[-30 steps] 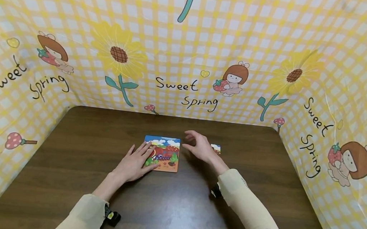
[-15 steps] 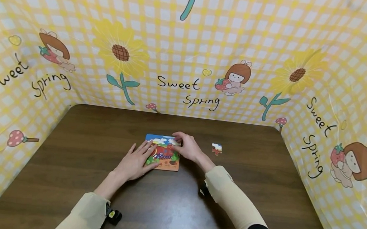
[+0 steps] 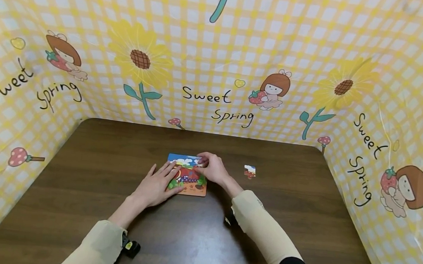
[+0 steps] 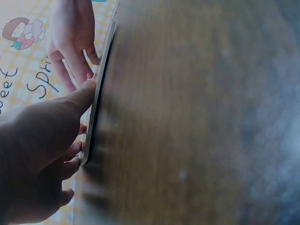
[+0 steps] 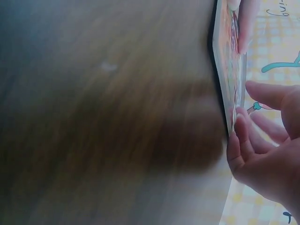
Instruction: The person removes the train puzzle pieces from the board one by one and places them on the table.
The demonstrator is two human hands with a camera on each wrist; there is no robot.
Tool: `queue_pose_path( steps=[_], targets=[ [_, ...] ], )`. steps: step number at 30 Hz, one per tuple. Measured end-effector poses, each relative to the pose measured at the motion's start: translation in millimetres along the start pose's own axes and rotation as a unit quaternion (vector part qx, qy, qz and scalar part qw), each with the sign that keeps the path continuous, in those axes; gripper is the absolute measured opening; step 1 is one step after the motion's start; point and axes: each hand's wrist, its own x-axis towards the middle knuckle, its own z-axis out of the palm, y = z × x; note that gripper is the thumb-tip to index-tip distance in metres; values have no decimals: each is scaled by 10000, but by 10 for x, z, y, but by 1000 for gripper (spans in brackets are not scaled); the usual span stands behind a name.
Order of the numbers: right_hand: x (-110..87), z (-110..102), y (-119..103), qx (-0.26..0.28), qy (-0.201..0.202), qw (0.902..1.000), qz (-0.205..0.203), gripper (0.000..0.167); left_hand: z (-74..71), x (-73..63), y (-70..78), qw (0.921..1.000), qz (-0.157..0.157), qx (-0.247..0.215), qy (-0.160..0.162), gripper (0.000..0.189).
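Note:
A jigsaw puzzle (image 3: 189, 182) in a thin square tray lies on the table, printed with a red train, blue sky, clouds and green plants. My left hand (image 3: 155, 187) rests flat with spread fingers on its left side. Over its upper right part, my right hand (image 3: 214, 169) touches the puzzle with bent fingers. Thumb and fingers stand apart in the right wrist view, with no piece visible between them. The pictured surface under both hands is hidden. A loose puzzle piece (image 3: 250, 171), white, blue and red, lies to the right of the right hand.
The brown wooden table (image 3: 90, 205) is enclosed at the back and sides by a yellow checked cloth (image 3: 210, 57) with flowers and lettering. Dark camera straps sit on both wrists, below light sleeves (image 3: 260, 218).
My right hand has moved left from beside the loose piece onto the puzzle's upper right part, uncovering that piece. My left hand has stayed on the puzzle.

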Motion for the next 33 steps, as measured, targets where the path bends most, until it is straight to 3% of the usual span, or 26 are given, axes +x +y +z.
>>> queue_pose_path(
  steps=[9,19,24,33],
  targets=[
    [29,99,-76,76,114,9990,435,48,-2,7,-1,10000,-50,10,-44,79],
    [108,240,61,-545,301,9978,212,50,6,7,-4,10000,-36,-13,-5,78],
    [-13,212,-87,-604,419,9969,281,48,14,8,-2,10000,-21,24,6,78],
    [14,210,-112,-509,451,9972,301,46,-8,8,-8,10000,-35,11,6,78]
  ],
)
